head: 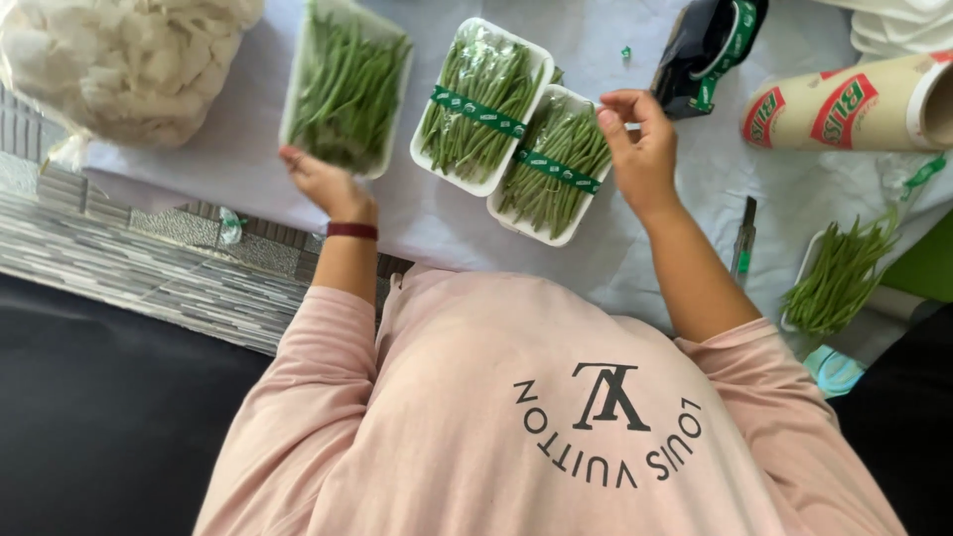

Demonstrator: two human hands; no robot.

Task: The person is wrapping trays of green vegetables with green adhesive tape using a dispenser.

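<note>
My left hand [320, 182] grips the near end of a white tray of green beans [345, 87] wrapped in clear film, with no band on it. Two more wrapped trays of green beans lie beside it, one in the middle [480, 104] and one nearer me [552, 164], each crossed by a green band. My right hand [638, 141] hovers at the far right corner of the nearer banded tray, fingers curled, thumb and forefinger pinched together; whether something small is between them I cannot tell.
A white cloth [437, 218] covers the table. A bag of white material [119, 60] sits far left. A roll of cling film [854, 104], a black pouch with green tape [707, 45], a small knife [743, 243] and an open tray of beans [839, 273] lie to the right.
</note>
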